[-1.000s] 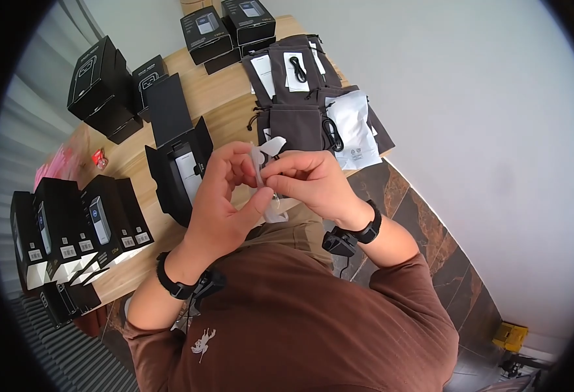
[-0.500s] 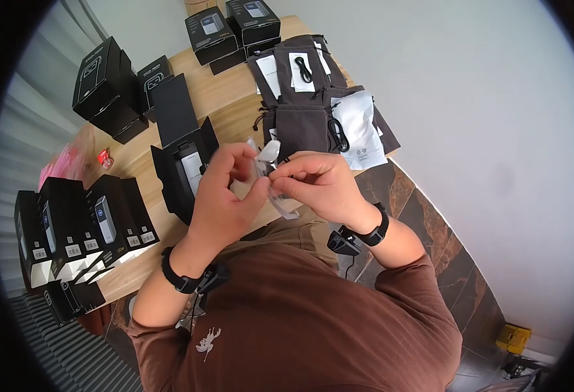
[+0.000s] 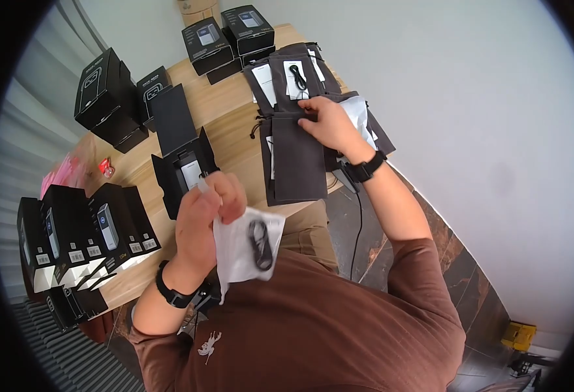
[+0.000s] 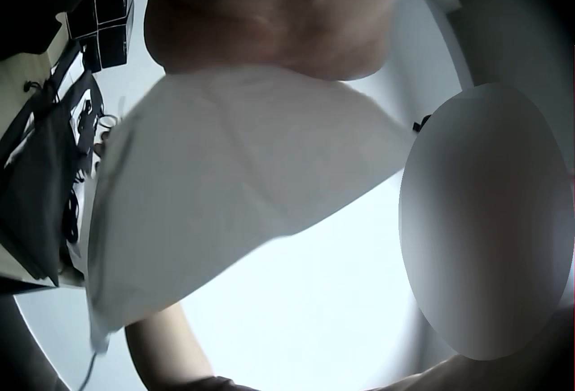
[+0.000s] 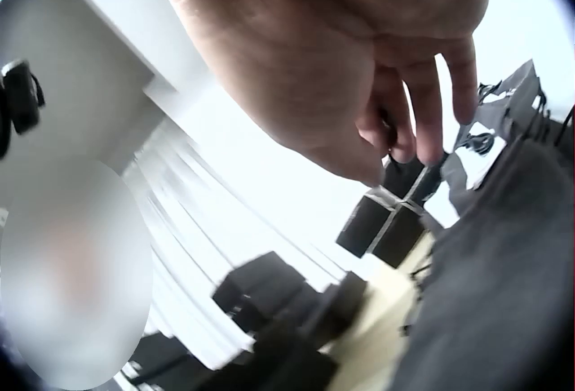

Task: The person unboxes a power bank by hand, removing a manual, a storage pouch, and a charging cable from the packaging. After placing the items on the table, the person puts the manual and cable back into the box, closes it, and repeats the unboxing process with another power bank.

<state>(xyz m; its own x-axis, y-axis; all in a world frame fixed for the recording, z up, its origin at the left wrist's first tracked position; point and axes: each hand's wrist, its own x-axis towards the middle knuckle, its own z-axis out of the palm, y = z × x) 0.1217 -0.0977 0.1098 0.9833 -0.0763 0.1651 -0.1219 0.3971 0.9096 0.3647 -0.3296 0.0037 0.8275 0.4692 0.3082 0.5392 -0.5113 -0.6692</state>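
In the head view my left hand [image 3: 202,212] grips the top of a white translucent plastic bag [image 3: 235,258], which hangs down in front of the shirt. A coiled black cable [image 3: 259,245] shows through the bag's side. Up close in the left wrist view, the bag [image 4: 225,157] spreads below the fingers. My right hand [image 3: 334,125] is over the upper end of a dark grey drawstring pouch [image 3: 299,163], thumb and forefinger spread apart. The right wrist view has the fingers [image 5: 429,117] loosely bent beside the grey pouches [image 5: 512,265].
More pouches with white leaflets and a black cable [image 3: 298,77] lie behind. A white packet [image 3: 357,114] is partly covered by my right hand. An opened black box [image 3: 176,121] stands left of the pouches. Black boxes [image 3: 111,225] line the table's left side; others [image 3: 207,46] stack at the back.
Both hands were together at a small clear plastic piece. Now they are apart: the left has come back toward the body with the bag, and the right has reached forward over the pouches.
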